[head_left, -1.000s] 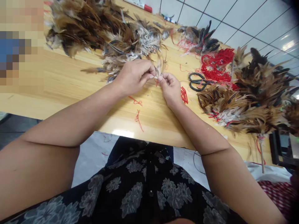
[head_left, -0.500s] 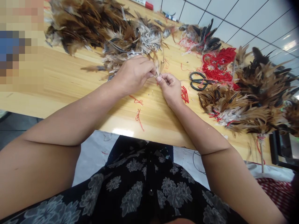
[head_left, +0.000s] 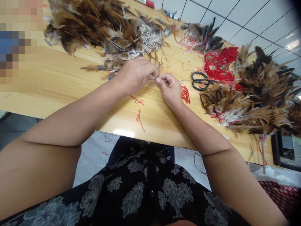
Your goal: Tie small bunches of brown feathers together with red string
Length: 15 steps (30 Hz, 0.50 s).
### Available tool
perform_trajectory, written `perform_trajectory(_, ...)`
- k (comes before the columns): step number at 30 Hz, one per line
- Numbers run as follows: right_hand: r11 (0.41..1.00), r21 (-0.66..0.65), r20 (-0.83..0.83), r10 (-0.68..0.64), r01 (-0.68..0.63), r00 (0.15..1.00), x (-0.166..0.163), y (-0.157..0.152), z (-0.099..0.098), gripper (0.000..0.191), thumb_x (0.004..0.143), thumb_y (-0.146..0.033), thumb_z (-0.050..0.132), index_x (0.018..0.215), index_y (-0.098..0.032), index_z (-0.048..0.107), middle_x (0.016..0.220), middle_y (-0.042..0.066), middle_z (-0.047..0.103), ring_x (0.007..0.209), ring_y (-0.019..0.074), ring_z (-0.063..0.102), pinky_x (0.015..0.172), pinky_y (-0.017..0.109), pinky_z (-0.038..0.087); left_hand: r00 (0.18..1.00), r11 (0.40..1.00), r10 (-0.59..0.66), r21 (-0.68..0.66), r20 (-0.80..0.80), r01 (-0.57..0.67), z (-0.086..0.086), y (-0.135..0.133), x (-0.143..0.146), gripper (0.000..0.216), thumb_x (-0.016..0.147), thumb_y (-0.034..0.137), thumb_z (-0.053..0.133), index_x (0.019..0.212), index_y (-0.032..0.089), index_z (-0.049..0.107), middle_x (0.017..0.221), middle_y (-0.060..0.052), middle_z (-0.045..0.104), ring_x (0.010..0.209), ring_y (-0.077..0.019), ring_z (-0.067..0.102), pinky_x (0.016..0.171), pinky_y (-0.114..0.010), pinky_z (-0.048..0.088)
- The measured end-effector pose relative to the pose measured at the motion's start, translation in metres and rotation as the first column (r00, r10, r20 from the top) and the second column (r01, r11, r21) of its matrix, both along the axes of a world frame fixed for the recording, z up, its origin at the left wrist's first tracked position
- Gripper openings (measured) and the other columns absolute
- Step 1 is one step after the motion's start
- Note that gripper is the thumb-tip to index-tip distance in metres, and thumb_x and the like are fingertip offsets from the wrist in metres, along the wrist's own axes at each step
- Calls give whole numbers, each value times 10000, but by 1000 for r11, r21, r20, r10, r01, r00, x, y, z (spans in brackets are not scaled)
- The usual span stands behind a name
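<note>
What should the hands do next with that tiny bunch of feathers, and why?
Perhaps the right hand should hold firm while the left hand makes one small, gentle adjustment: both hands meet pinching at the base of the small feather tuft, and its tips stick up loosely, so it could slip.

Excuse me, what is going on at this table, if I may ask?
The person's bare right hand seems to pinch the base of a small brown feather tuft, with the bare left hand close against it; what that one grips is too small to tell. On the pale wooden table, black loop-handled scissors and tangled bright red yarn lie to the right.
</note>
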State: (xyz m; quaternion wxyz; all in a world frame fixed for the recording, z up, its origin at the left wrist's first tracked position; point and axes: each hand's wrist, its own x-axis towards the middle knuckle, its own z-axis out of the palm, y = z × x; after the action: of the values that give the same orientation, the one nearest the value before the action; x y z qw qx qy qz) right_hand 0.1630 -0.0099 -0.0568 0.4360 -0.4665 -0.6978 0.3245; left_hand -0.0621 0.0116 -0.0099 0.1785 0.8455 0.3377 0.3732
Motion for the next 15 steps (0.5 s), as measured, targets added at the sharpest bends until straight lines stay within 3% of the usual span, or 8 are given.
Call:
perform_trajectory(5,1000,27,62,11,-13,998,-2,0,0,569,1093,-778,701,1012,-218,757,938,24,701,900,186,628,918,374,559,997,994,-27,103,-66,34,-5,6,2,76,986,322,703,959,342,771,967,-68,810,955,-320,706,908,-486,567)
perform_trajectory(9,999,5,68,35,-36,997,-5,-3,3,503,1108,-713,724,996,-223,738,929,19,680,906,191,621,928,374,553,997,991,19,135,-68,-10,-1,-2,4,192,974,282,686,1125,352,782,1080,-44,846,1028,-296,747,960,-448,589)
perform_trajectory(11,999,-26,35,27,-26,999,-5,-4,4,491,1111,-701,727,979,-228,711,889,2,644,868,180,594,900,361,536,998,968,57,245,26,-62,4,-4,2,269,953,288,715,1211,322,779,1131,-68,836,1047,-306,745,963,-453,585)
perform_trajectory(13,998,-70,-19,7,-8,1000,-4,-5,6,489,1120,-696,714,958,-236,673,842,-18,597,818,164,552,846,336,510,975,906,97,388,200,-170,8,-2,-2,276,979,356,739,1240,276,780,1143,-113,802,1039,-329,723,925,-480,561)
perform_trajectory(15,994,-108,-79,-21,12,997,-3,-4,8,474,1138,-671,695,942,-244,632,823,-31,573,794,150,523,799,309,481,932,885,149,376,329,-274,8,2,-6,235,1041,468,764,1155,263,782,1091,-111,759,985,-319,678,868,-480,518)
